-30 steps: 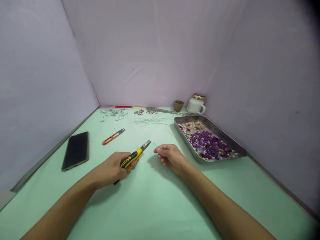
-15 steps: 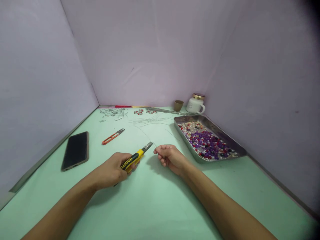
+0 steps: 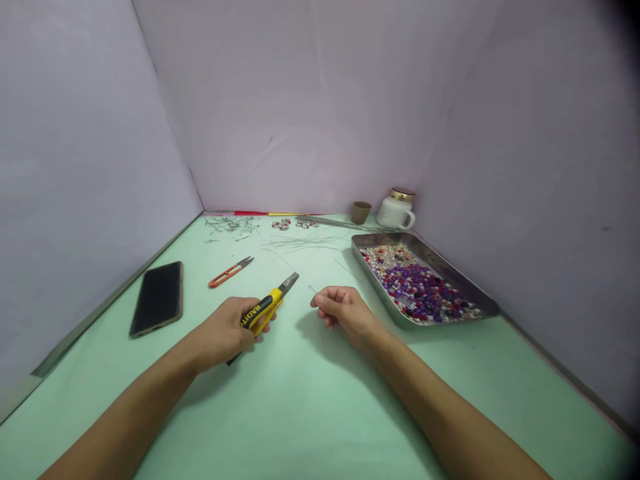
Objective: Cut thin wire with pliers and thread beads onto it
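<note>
Wrapped round the yellow and black handles of a pair of pliers [image 3: 264, 313] is my left hand [image 3: 227, 333]. The pliers' dark jaws point up and to the right, with a gap between them and my right hand [image 3: 345, 312]. My right thumb and forefinger pinch a thin wire [image 3: 312, 290], whose short end sticks out up and to the left. Another fine wire [image 3: 277, 255] lies just beyond the plier tips. Further back, several loose wires [image 3: 313, 241] are spread over the green table [image 3: 300, 407].
Orange thread snips [image 3: 230, 272] and a phone [image 3: 158, 298] lie at the left. On the right is a metal tray [image 3: 493, 311] of beads. Beaded rings [image 3: 281, 225], small wire pieces [image 3: 233, 225], a brown cup [image 3: 361, 213] and a white lidded mug [image 3: 395, 212] stand or lie behind.
The pliers have moved back left from the wire at my right fingertips, widening the gap. The wire end now shows free. The whole view has shifted slightly.
</note>
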Tool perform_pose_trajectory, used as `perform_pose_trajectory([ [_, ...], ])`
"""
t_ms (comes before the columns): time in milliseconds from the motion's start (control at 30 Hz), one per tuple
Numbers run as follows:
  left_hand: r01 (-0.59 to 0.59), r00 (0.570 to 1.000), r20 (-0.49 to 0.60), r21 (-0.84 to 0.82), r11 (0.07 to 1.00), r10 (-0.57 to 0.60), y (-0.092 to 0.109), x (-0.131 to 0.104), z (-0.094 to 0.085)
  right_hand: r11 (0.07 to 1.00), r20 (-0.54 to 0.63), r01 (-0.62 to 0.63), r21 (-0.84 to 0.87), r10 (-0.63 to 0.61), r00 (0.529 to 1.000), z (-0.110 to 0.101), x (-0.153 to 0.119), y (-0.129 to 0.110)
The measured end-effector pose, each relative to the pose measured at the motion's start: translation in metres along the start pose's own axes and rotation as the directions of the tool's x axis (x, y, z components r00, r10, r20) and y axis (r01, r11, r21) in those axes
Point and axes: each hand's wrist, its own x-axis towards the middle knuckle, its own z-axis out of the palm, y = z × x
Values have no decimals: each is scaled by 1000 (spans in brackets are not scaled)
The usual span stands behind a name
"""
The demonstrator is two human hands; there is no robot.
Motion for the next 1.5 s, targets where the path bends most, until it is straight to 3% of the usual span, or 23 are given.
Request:
perform_pose_trajectory([
  [167, -14, 999, 45, -55, 998, 16, -3, 0, -1, 998, -69, 34, -48, -38, 997, 2, 0, -1],
  [400, -38, 994, 107, 23, 999, 35, -7, -1, -1, 993, -106, 25, -113, -37, 994, 1, 1, 1],
  [633, -32, 995, 93, 27, 999, 30, -4, 0, 3, 989, -96, 31, -141, -45, 994, 4, 0, -2],
  [867, -30, 994, 106, -71, 997, 37, -5, 0, 4, 942, -159, 124, -312, -180, 971, 7, 0, 1],
  [1067, -21, 987, 161, -21, 1000, 24, -4, 0, 4, 904, -162, 172, -391, -252, 954, 5, 2, 7],
  [1400, -33, 995, 91, 66, 997, 27, -7, -1, 12, 901, -152, 196, -386, -272, 950, 6, 0, 6],
  [1500, -52, 998, 40, 134, 990, 47, -10, 0, 8, 937, -152, 146, -317, -202, 967, 7, 1, 7],
])
